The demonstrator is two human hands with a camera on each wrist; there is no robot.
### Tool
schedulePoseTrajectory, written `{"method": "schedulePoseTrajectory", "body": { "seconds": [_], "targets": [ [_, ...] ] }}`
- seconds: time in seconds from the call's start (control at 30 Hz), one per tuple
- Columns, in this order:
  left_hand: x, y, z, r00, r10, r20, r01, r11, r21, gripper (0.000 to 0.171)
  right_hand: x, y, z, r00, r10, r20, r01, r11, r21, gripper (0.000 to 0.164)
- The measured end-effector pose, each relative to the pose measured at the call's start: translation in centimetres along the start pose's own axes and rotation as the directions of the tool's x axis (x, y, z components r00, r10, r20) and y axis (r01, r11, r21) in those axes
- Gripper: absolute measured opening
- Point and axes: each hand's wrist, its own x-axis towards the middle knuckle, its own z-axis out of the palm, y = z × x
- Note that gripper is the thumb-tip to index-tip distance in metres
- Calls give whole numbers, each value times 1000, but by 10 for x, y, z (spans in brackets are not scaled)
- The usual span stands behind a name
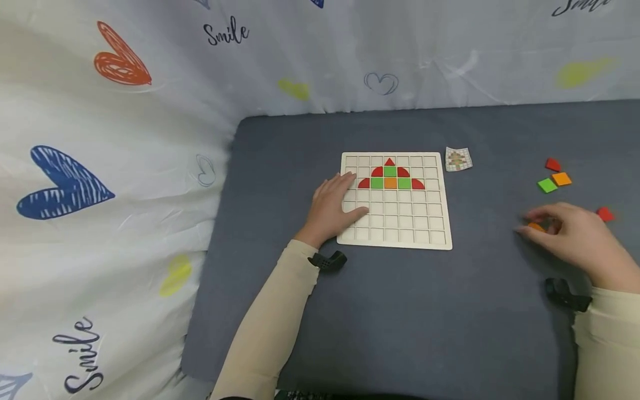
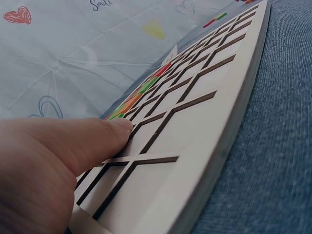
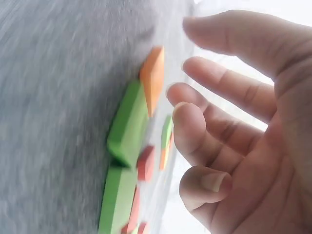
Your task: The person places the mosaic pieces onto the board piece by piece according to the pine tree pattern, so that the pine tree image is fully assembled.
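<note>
At the right of the head view, the right hand (image 1: 575, 233) is over the grey table (image 1: 400, 322), fingers loosely bent, thumb well apart; the right wrist view shows me nothing between them. An orange tile (image 3: 152, 80) lies just beyond the fingertips, near the middle of that view, beside a green tile (image 3: 127, 126); I cannot tell whether the two touch.

I judge the orange tile light, stiff and hard to break, its face perhaps slick. Being thin, it should be pinched by two opposite edges.

In the middle of the head view, the left hand (image 1: 332, 208), fingers stretched, rests on the left side of a pale grid board (image 1: 395, 236), gripping nothing. Coloured pieces (image 1: 390, 183) fill some upper cells. The board looks rigid but likely to slide; I would steady it lightly by its rim.
</note>
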Motion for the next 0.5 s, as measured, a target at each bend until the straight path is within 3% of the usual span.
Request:
{"method": "schedulePoseTrajectory", "body": {
  "seconds": [0.13, 0.5],
  "targets": [
    [-2, -3, -1, 1000, 5, -5, -5, 1000, -5, 84, -7, 7, 1, 1000, -13, -25, 13, 1000, 11, 32],
    [-2, -1, -2, 1000, -1, 8, 1, 1000, 2, 84, -16, 13, 7, 999, 7, -35, -8, 1000, -16, 36]
  ]
}}
